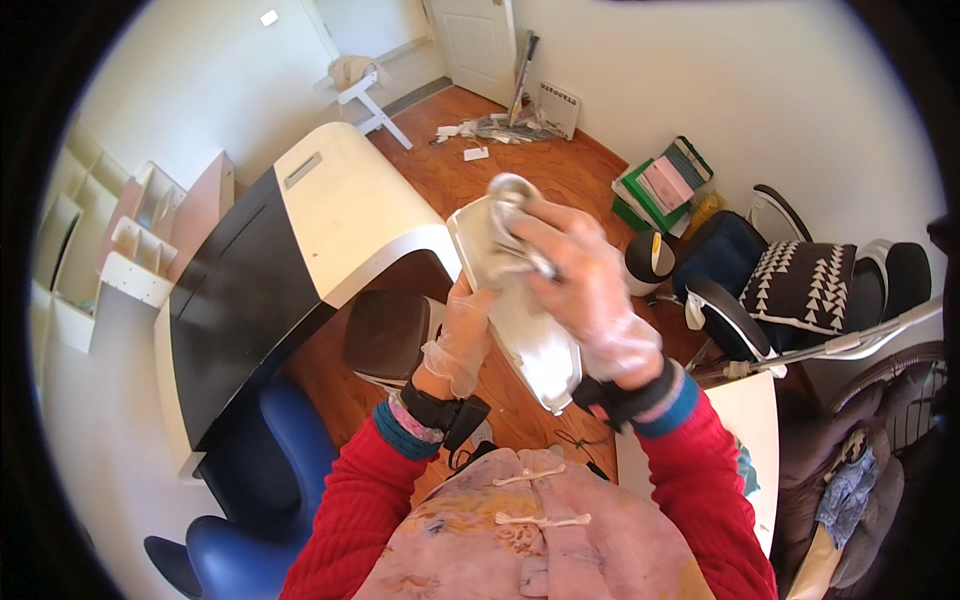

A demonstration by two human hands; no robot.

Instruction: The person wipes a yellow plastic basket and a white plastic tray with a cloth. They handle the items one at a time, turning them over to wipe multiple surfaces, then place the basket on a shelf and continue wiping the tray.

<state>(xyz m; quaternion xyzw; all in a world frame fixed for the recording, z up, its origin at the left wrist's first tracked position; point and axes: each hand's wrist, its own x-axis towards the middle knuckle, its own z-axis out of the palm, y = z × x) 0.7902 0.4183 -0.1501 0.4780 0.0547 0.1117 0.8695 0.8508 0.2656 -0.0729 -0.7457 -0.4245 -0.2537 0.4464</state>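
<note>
A long white plastic panel (546, 358), shaped like a shallow tray or lid, is held up over the wooden floor. My left hand (466, 322), in a clear disposable glove, grips its left edge. In my right hand (581, 274), gloved the same way, is a crumpled greyish-white cloth (510, 202), pressed against or close over the panel's upper part. The right hand and cloth are blurred, and they hide much of the panel's upper face.
A white desk with a black top (247, 300) stands left, a brown-seated stool (386, 334) beside it. A blue chair (289, 450) sits lower left. An office chair (724, 255) with a patterned cushion (802, 285) is right. Debris (495, 129) lies near the door (476, 45).
</note>
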